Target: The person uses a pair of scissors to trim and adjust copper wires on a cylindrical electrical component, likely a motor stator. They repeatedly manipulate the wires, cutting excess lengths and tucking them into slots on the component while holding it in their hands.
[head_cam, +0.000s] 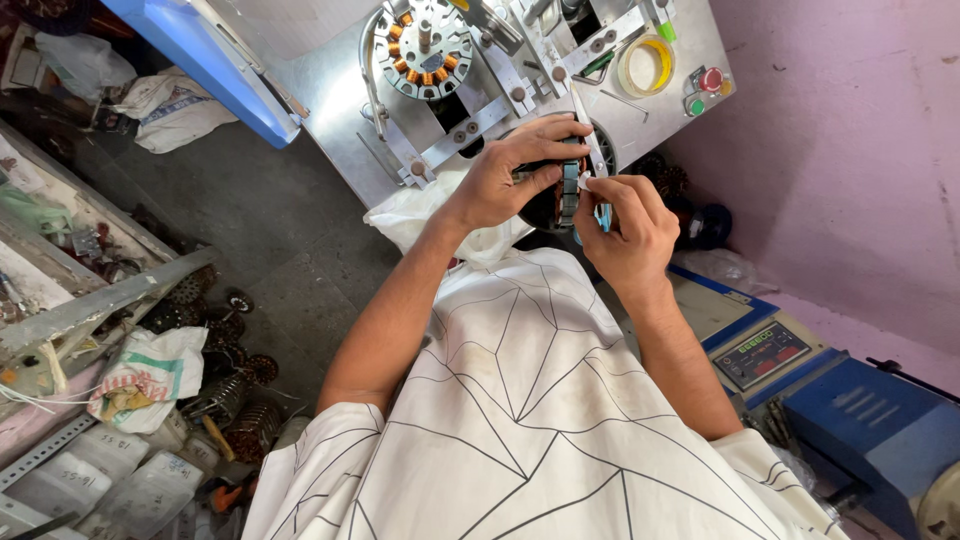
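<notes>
Stator core (562, 190), dark and ring-shaped, is sitting at frame centre, about 12 o'clock from the person's chest, held edge-on just in front of the grey metal machine (520, 90). Left hand (505, 170) is wrapping over it from 10 o'clock, fingers closed around the rim, probably steadying it so the slots face the other hand. Right hand (625, 225) is coming in from 4 o'clock, fingers pinched shut on a small white slip (590, 183) at the core's edge; a blue piece (604, 216) is poking out below the thumb, cannot tell what it is. Both hands are working touching-close, held up off any desk, likely for a clear look at the slots.

At 11 o'clock on the machine another wound stator with copper coils (428, 45) is sitting mounted. A yellow tape roll (646, 65) and red and green buttons (706, 88) are lying at 1 o'clock. Blue digital scale (762, 350) is sitting at 4 o'clock, more cores (225, 345) piling on the floor at 8 o'clock.
</notes>
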